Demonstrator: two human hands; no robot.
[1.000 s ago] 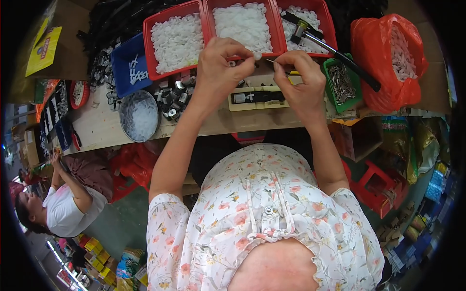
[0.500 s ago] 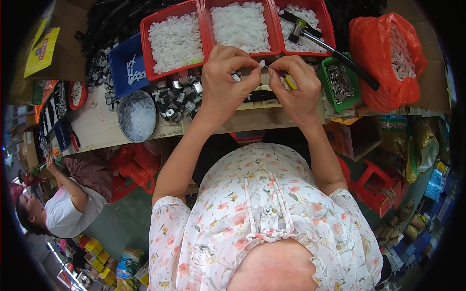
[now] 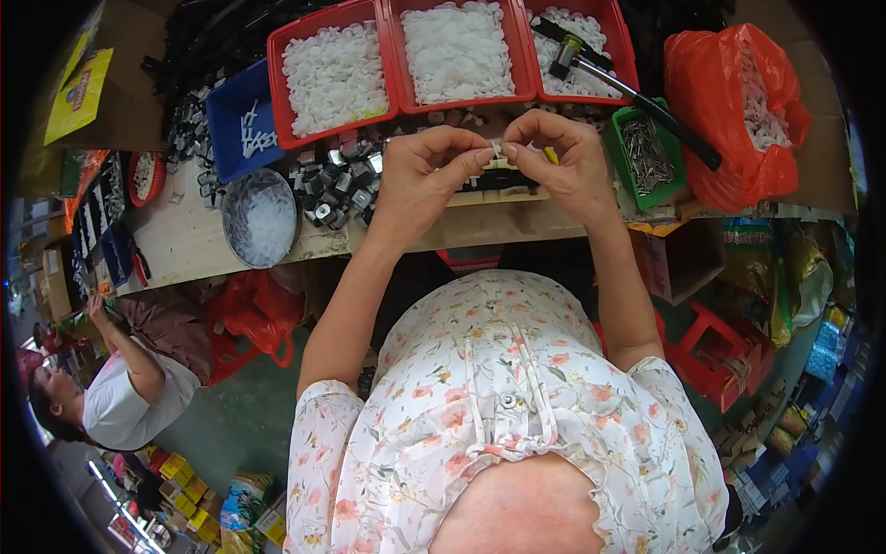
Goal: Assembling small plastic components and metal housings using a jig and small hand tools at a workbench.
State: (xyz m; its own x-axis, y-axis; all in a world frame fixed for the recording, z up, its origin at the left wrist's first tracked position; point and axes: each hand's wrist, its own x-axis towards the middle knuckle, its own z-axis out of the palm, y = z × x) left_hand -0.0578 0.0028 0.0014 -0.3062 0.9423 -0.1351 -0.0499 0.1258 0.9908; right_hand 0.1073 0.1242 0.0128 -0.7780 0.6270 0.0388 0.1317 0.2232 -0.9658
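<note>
Above the wooden bench [image 3: 185, 242], the left hand [image 3: 420, 175] pinches a small white piece [image 3: 496, 150]; the right hand [image 3: 570, 166], fingertips pressed together, meets it. Both have just dropped nearer the cream holder [image 3: 480, 198], apparently bringing the work closer. Red trays [image 3: 394, 65] stand beyond.

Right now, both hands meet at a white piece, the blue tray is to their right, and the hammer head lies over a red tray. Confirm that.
Wrong side: the head view shows the blue tray left of the hands, not right. The white piece and the hammer head over a red tray are correct.
</note>
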